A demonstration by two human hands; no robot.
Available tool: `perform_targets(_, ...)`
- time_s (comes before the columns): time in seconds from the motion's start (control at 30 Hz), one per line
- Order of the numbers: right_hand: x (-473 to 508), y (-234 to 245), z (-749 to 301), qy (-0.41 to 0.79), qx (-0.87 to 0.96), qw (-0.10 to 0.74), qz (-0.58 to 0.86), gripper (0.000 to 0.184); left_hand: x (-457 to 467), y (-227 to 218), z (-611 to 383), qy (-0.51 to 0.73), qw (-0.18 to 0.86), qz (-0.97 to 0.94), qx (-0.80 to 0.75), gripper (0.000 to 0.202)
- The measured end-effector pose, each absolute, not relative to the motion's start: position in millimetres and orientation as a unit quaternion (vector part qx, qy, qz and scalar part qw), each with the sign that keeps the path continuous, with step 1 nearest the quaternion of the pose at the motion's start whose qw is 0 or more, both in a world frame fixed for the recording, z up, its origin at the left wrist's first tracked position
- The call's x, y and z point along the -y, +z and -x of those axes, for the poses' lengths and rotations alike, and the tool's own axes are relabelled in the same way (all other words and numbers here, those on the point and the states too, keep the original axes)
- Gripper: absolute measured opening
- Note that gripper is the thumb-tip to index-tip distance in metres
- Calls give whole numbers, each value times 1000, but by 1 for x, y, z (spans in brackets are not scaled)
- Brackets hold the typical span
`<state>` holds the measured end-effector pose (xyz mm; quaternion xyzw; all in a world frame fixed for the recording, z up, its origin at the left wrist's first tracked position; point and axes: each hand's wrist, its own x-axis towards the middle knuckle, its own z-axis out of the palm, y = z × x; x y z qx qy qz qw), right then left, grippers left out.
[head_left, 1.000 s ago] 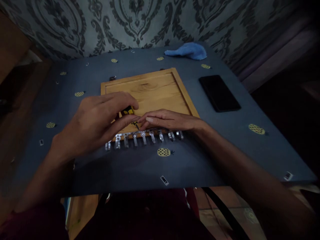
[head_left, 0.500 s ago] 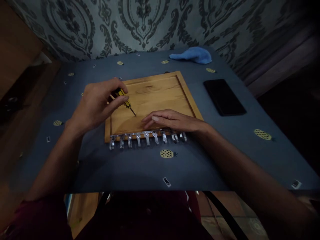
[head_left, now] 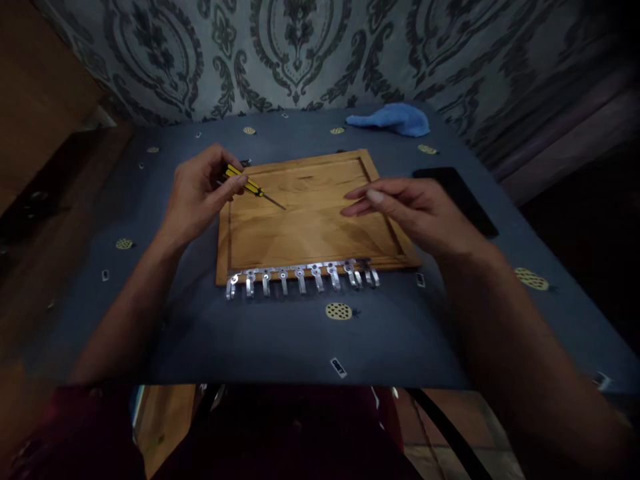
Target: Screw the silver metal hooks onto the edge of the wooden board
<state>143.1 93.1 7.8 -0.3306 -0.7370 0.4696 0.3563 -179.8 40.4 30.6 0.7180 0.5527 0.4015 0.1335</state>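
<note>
A yellow and black screwdriver point(head_left: 251, 186) is gripped by its handle in my left hand point(head_left: 194, 190). Its thin shaft points down and right above a framed wooden board point(head_left: 305, 227). Along the board's near edge runs a row of silver metal hooks point(head_left: 284, 280), with several small screws or holes visible in their plates. Over the right side of the board hovers my right hand point(head_left: 415, 207), fingers stretched forward and somewhat apart, with nothing visible in it. Its palm side is hidden.
A black phone point(head_left: 467, 203) lies to the right of the board, partly behind my right hand. Farther back is a blue cloth point(head_left: 395, 120). A small dark object point(head_left: 245, 162) sits at the board's far left corner. The blue tablecloth point(head_left: 280, 340) carries pineapple prints.
My right hand has lifted off the hook end of the board and moved up and right. The screwdriver has tilted flatter and its tip has risen slightly away from the hooks.
</note>
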Motion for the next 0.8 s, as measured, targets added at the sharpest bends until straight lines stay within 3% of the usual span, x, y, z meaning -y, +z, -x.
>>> perform_targets(0.13,-102,3,-176,345,684,489,417,38,-54,-2,194,350,106,-698,-615,26)
perform_targets(0.23,-106,-11,-211,196,644,521,525,43,-56,-14,200,290,135,-710,-627,29)
perform_targets(0.33,-106,-26,-244,106,631,477,602,56,-57,-22,204,295,136,-716,-618,30)
perform_targets(0.53,-92,-36,-250,83,650,278,703,80,-58,-31,208,303,138,-726,-601,30)
perform_targets(0.67,-86,-30,-236,44,629,172,757,83,-60,-34,210,305,141,-742,-581,34)
perform_targets(0.8,-87,-31,-235,31,623,124,772,83,-62,-35,209,308,142,-749,-570,30)
